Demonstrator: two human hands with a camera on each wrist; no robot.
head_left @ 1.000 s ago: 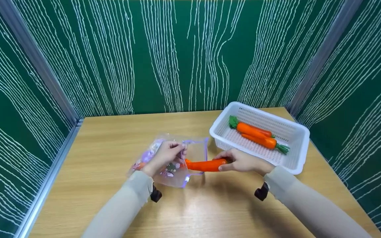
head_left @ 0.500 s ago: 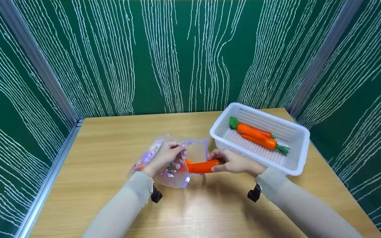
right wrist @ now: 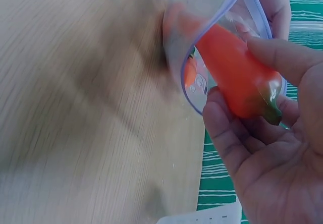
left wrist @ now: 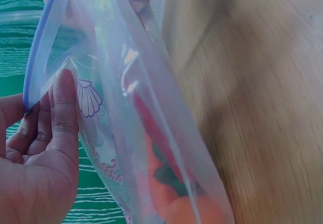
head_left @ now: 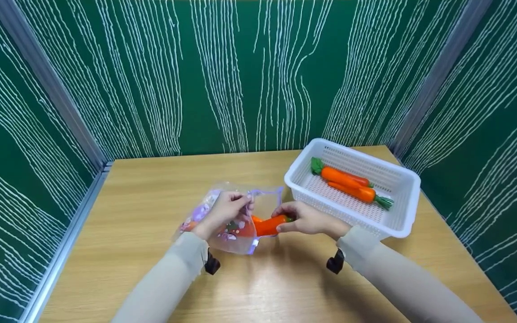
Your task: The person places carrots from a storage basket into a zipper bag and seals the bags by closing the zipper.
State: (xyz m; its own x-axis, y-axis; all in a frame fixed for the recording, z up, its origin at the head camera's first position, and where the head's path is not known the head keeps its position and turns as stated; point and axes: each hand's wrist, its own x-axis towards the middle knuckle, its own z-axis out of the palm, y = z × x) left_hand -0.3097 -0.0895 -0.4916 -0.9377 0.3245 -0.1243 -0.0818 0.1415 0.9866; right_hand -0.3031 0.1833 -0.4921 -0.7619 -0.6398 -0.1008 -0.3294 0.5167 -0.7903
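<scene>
Wooden table [head_left: 142, 193], orange pepper [right wrist: 237, 70] deeper in bag [head_left: 242, 245], right fingers [right wrist: 229, 139] closer

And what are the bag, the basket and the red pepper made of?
The bag looks like thin, glossy plastic: it creases, and things show through. The basket is probably hard, smooth plastic: white, with neat rows of small holes. The red pepper has a smooth, shiny skin; it could be toy plastic or real, I can't tell.
</scene>
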